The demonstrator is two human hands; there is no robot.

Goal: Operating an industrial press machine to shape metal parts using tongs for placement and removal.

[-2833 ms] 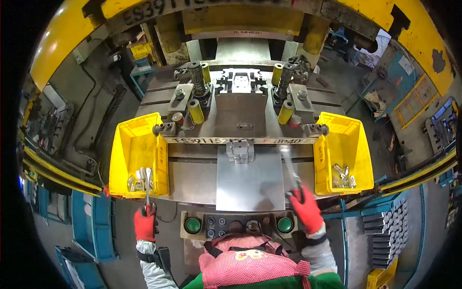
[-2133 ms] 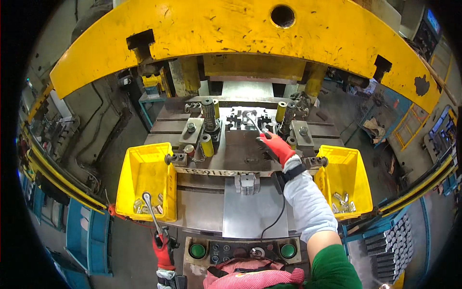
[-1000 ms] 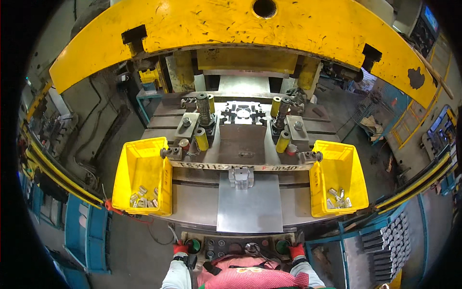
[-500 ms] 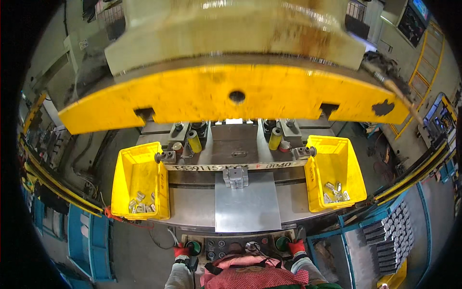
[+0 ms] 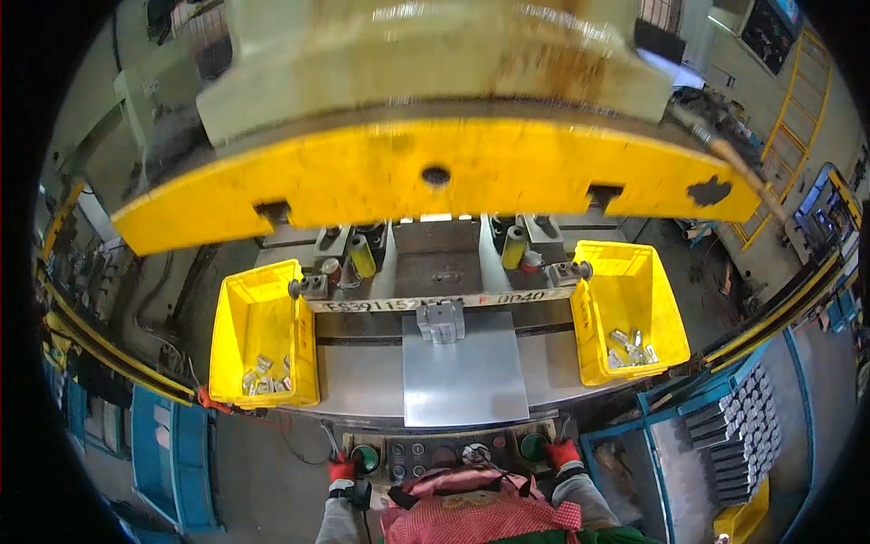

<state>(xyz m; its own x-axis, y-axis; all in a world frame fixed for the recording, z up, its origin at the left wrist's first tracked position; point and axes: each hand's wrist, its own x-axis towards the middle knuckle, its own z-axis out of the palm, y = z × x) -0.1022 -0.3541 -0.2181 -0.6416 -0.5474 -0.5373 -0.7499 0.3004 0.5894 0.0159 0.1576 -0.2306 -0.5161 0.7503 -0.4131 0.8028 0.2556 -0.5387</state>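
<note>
My left hand, in a red glove, is at the green round button on the left end of the control panel. At the panel's right end, my right hand, also red-gloved, touches the edge of another green round button. The fingers of both hands are too small and partly hidden to make out. Beyond the panel, a flat metal sheet lies on the press table. A small stack of grey metal parts stands at its far edge, apart from my hands.
A yellow press beam spans the view above the table. Yellow bins holding small metal parts flank the table. To the right, rows of metal parts lie on a blue-framed rack. Another blue rack stands left.
The whole view has shifted slightly, with the table and bins sitting a little higher in the picture. Both hands stay at the green buttons.
</note>
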